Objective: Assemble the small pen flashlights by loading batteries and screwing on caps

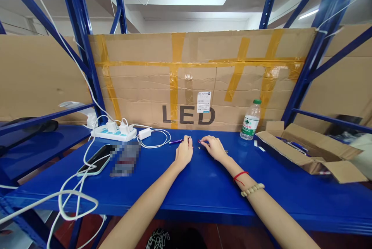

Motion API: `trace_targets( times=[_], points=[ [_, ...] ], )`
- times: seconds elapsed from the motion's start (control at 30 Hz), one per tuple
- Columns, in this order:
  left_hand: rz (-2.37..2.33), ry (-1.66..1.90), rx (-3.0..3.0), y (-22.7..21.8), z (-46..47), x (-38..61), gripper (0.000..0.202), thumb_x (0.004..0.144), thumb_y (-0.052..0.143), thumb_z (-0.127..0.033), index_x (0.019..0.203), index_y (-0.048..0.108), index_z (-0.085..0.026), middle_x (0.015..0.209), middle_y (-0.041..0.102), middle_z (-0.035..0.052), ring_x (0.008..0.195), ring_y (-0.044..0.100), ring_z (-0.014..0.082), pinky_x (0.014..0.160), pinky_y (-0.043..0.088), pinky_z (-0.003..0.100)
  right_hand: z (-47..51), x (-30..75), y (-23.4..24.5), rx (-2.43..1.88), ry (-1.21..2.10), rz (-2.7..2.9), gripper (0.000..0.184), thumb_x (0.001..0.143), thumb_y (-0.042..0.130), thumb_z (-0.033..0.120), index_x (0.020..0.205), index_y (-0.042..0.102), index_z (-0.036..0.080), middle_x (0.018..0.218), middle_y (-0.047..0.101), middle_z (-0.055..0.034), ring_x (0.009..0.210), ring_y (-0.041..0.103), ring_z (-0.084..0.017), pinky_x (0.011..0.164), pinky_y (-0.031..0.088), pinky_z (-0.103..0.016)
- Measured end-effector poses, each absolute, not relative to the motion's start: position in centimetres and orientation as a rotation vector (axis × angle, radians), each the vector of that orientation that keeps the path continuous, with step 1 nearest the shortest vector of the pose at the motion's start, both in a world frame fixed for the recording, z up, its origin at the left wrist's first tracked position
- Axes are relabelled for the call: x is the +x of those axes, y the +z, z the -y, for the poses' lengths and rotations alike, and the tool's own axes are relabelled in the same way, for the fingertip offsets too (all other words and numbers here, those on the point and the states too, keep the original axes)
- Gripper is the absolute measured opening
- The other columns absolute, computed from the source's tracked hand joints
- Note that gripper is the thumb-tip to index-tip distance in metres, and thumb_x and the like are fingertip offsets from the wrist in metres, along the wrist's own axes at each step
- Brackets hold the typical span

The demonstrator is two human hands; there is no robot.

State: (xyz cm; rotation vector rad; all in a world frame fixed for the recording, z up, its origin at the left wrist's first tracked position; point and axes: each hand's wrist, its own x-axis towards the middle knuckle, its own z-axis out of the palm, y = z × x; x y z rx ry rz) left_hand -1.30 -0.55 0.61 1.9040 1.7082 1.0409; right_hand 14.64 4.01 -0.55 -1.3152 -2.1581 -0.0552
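My left hand (183, 152) rests on the blue table (203, 187) with its fingers curled around a small purple pen-like barrel (176, 141) that pokes out to the left. My right hand (213, 147) lies close beside it, fingers pinched on another small purple piece (200, 140). A tiny loose part (198, 148) sits on the table between the two hands. A red string and a bead bracelet circle my right wrist.
A white power strip (114, 133) with chargers and looping cables lies at the back left, next to a phone (97, 159). A water bottle (250, 121) stands at the back right. An open cardboard box (310, 152) sits right. A cardboard wall marked LED stands behind.
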Motion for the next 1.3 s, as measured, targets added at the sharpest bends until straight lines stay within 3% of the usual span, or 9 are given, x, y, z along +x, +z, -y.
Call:
trace_targets(
  times=[0.23, 0.4, 0.53, 0.77, 1.03, 1.3],
  points=[
    [-1.745, 1.030, 1.849, 0.6, 0.5, -1.2, 0.018, 0.089, 0.025, -0.035, 0.089, 0.038, -0.023, 0.086, 0.063, 0.0019, 0.088, 0.058, 0.0201, 0.072, 0.038, 0.030, -3.3, 14.0, 0.1, -1.176, 0.207, 2.011, 0.019, 0.085, 0.042, 0.031, 0.086, 0.057, 0.021, 0.081, 0.066, -0.0020, 0.074, 0.061, -0.016, 0.067, 0.042, -0.027],
    [-1.683, 1.074, 1.890, 0.2, 0.1, -1.3, 0.019, 0.086, 0.034, -0.041, 0.086, 0.038, -0.023, 0.082, 0.062, 0.0000, 0.080, 0.059, 0.0182, 0.066, 0.039, 0.027, -2.7, 12.6, 0.0, -0.942, 0.475, 1.934, 0.023, 0.085, 0.041, 0.033, 0.086, 0.058, 0.018, 0.077, 0.065, -0.0025, 0.066, 0.061, -0.014, 0.064, 0.046, -0.025],
    [-1.631, 1.125, 1.898, -0.1, -0.3, -1.4, 0.013, 0.087, 0.032, -0.034, 0.090, 0.038, -0.023, 0.079, 0.061, -0.0012, 0.076, 0.060, 0.0155, 0.062, 0.038, 0.023, -2.7, 11.9, -0.1, -0.848, 0.572, 1.976, 0.026, 0.084, 0.043, 0.033, 0.092, 0.062, 0.017, 0.078, 0.066, -0.0039, 0.069, 0.061, -0.014, 0.068, 0.047, -0.027],
    [-1.799, 0.997, 2.093, 0.0, -0.7, -1.9, 0.012, 0.088, 0.032, -0.031, 0.095, 0.038, -0.023, 0.086, 0.061, 0.0023, 0.083, 0.060, 0.0190, 0.060, 0.038, 0.024, -2.4, 12.7, 0.3, -0.891, 0.245, 2.292, 0.024, 0.083, 0.046, 0.031, 0.091, 0.065, 0.018, 0.075, 0.062, -0.0038, 0.065, 0.054, -0.013, 0.062, 0.040, -0.024],
    [-1.733, 0.780, 2.296, -0.1, -0.6, -2.3, 0.013, 0.089, 0.032, -0.028, 0.100, 0.037, -0.023, 0.088, 0.061, 0.0035, 0.085, 0.060, 0.0194, 0.062, 0.039, 0.024, -1.5, 12.4, 0.4, -1.005, 0.091, 2.481, 0.022, 0.081, 0.048, 0.027, 0.065, 0.058, 0.015, 0.062, 0.058, -0.0007, 0.054, 0.047, -0.010, 0.052, 0.031, -0.021],
    [-1.744, 0.751, 2.358, -0.2, -0.8, -2.5, 0.014, 0.090, 0.028, -0.029, 0.099, 0.037, -0.022, 0.086, 0.062, 0.0040, 0.085, 0.060, 0.0205, 0.060, 0.039, 0.025, -1.5, 12.1, 0.3, -1.056, -0.167, 2.585, 0.015, 0.082, 0.048, 0.024, 0.082, 0.060, 0.015, 0.077, 0.060, -0.0052, 0.071, 0.053, -0.014, 0.061, 0.033, -0.023]
  ],
)
